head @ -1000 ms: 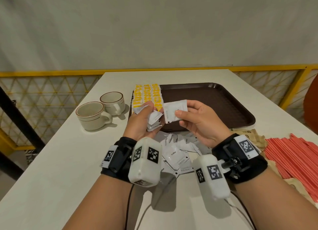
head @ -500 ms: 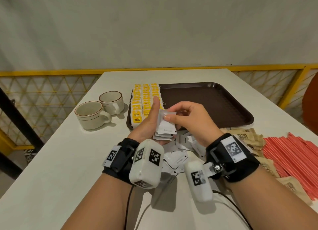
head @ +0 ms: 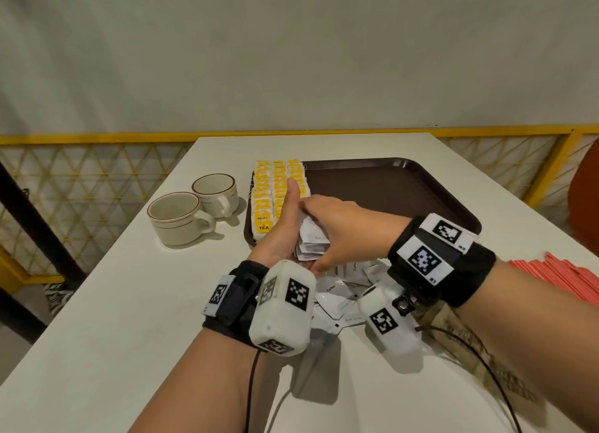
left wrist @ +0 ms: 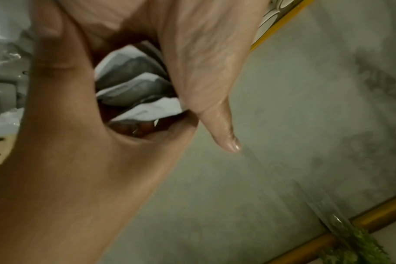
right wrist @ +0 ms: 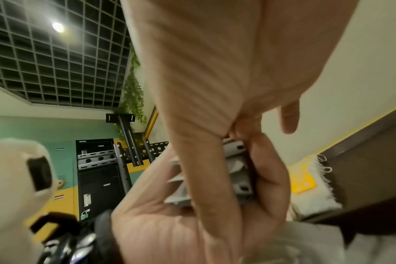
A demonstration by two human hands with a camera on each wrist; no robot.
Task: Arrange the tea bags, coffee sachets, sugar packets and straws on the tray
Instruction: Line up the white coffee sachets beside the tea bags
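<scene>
White sachet stack [head: 311,242] clasped between left hand [head: 281,225] and right hand [head: 346,225] grip

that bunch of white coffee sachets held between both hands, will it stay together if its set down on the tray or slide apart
The white coffee sachets look thin and glossy, so they would probably slip over each other once released. Their edges already fan out unevenly between the left hand and right hand, which suggests a loose, floppy stack. They seem light, so the smooth brown tray may let them skid when nudged.

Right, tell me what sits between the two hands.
A stack of white sachets, pressed between the left hand and the right hand; the head view shows it.
</scene>
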